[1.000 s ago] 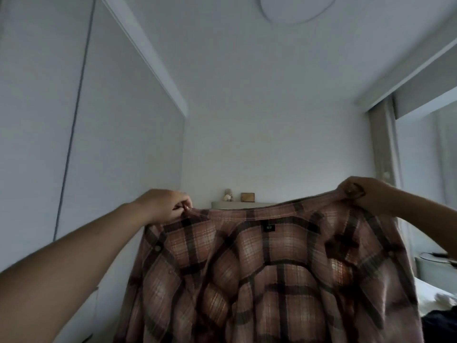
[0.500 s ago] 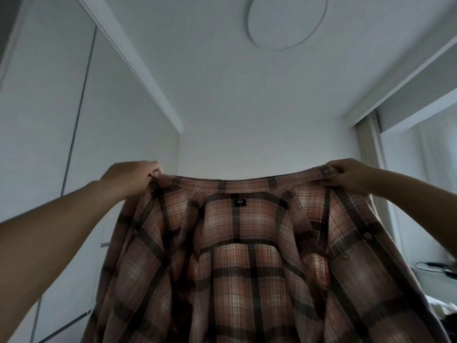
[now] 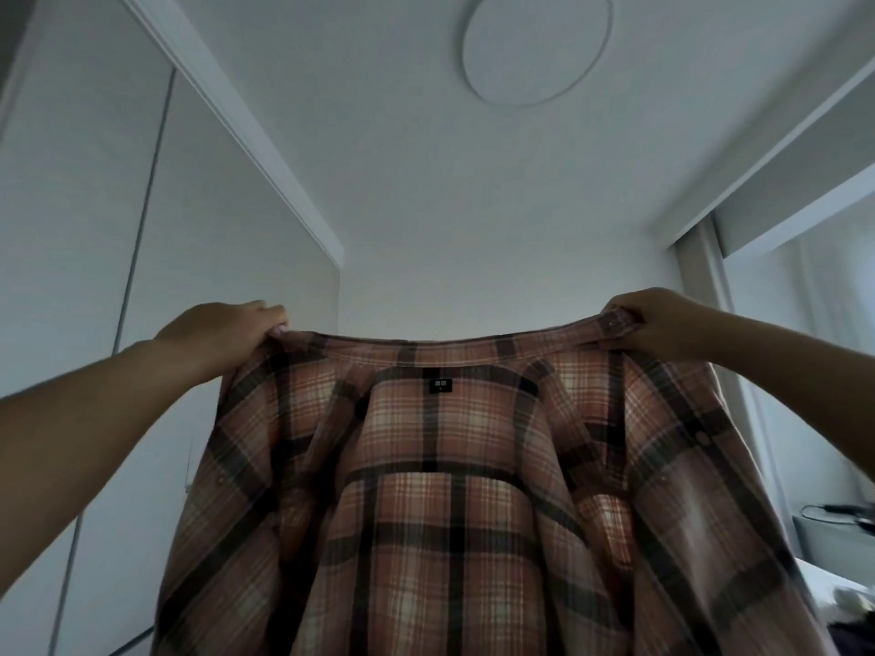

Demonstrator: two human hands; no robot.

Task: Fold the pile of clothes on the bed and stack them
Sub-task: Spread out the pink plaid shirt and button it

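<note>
We hold a plaid shirt (image 3: 454,504) up in the air, spread wide.

Our left hand (image 3: 222,331) grips one end of its top edge and our right hand (image 3: 656,324) pinches the other, both arms outstretched and well apart. The shirt hangs open between them, its small dark label (image 3: 440,384) facing us, below a round ceiling lamp (image 3: 537,45).

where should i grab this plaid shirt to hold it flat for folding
Take the plaid shirt at the two ends of its top edge, coming in from either side, as the left hand and right hand do now. A grip at each end stretches that edge into a near-straight line, so the back panel, with its small dark label centred, hangs open and mostly flat below.
</note>
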